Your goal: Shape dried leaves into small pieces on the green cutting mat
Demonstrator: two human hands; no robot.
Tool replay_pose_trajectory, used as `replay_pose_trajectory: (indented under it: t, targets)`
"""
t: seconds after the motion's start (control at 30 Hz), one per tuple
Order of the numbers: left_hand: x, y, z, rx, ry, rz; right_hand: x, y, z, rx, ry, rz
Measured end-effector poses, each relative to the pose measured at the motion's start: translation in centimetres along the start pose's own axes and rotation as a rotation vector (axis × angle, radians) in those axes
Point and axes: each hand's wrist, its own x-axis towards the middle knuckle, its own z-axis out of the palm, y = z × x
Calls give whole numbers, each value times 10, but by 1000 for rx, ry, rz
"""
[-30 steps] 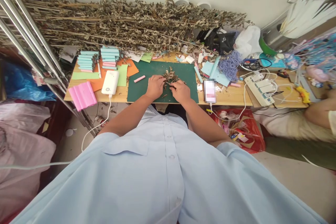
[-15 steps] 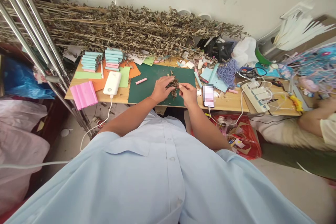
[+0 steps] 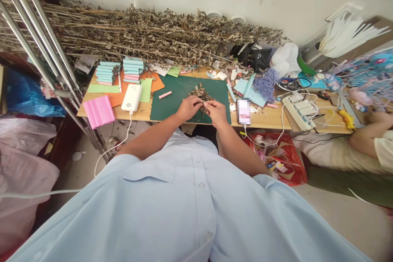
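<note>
A small heap of dried leaves [image 3: 200, 91] lies on the dark green mat [image 3: 172, 108] in front of me. At the near side of the heap, my left hand [image 3: 189, 107] is closed in a pinch, its fingertips close to those of my right hand [image 3: 215, 112]. My right hand is pinched too, thumb against forefinger. Bits of dried leaf show around and below the fingertips, but what each pinch holds is too small to make out. A pink paper roll [image 3: 165, 95] rests on the mat to the left.
Long dried stalks [image 3: 153, 32] line the wall behind the table. Blue rolls [image 3: 133, 64] are stacked left, near a white power bank [image 3: 132, 97] and pink sheet [image 3: 98, 112]. A phone [image 3: 244, 111], purple yarn [image 3: 266, 85] and power strip [image 3: 298, 111] lie right. Another person's arm [image 3: 370, 135] is at far right.
My left hand has moved from spread over the leaves to a pinch nearer me. My right hand has shifted slightly left, so the fingertips now come together.
</note>
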Motion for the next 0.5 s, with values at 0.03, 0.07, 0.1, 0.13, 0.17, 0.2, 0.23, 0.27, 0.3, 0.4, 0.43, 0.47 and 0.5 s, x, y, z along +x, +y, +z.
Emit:
replay_pose_trajectory:
  t: [0.03, 0.07, 0.1, 0.13, 0.17, 0.2, 0.23, 0.27, 0.3, 0.4, 0.43, 0.47, 0.5]
  targets:
    - [0, -1, -1, 22, -8, 17, 0, 0, 0, 1, 6, -15]
    - [1, -2, -3, 46, -17, 28, 0, 0, 0, 15, 9, -20]
    - [1, -4, -5, 72, -23, 32, -1, -1, -1, 32, 7, -16]
    - [1, -7, -8, 101, -24, 27, -1, -1, -3, 45, 2, -7]
    - [2, -11, -11, 133, -18, 16, -2, -1, -5, 47, -5, 1]
    - [2, -16, -14, 168, -2, -3, -4, -1, -8, 34, -16, 3]
    - [3, -21, -18, 200, 18, -23, -7, 0, -11, 9, -30, -3]
    - [4, -26, -22, 226, 41, -39, -11, 1, -15, -26, -47, -15]
    - [4, -32, -27, 247, 58, -53, -16, 4, -19, -66, -74, -29]
    - [6, -46, -38, 281, 50, -76, -34, 14, -30, -231, -262, -53]
    - [6, -48, -41, 290, 40, -80, -40, 18, -33, -299, -347, -56]
    - [6, -49, -43, 299, 33, -80, -46, 21, -36, -369, -412, -68]
    - [5, -49, -44, 311, 35, -73, -50, 25, -38, -442, -439, -95]
